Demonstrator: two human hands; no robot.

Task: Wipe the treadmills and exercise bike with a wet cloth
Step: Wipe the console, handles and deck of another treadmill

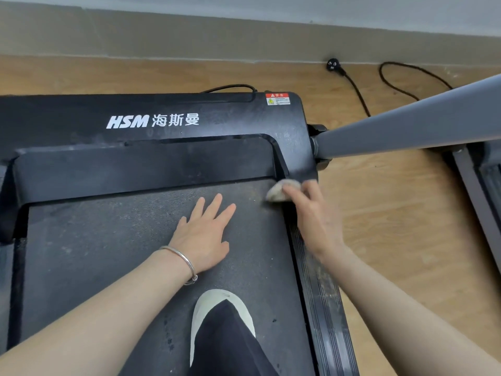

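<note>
Cloth [280, 190] gripped by right hand [315, 221] fingers at treadmill [151, 147] belt corner; left hand [202, 234] flat, fingers spread, on belt.

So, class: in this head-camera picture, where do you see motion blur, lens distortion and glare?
Head view: the right hand and its cloth are smeared by motion; the left hand, flat on the belt, is sharp; the wide lens bows the skirting board; light is soft, with no strong glare.

A home workout room: black treadmill [151, 158] on wood-look floor [393, 226], plain wall [244, 6], loose power cord [349, 82].
</note>
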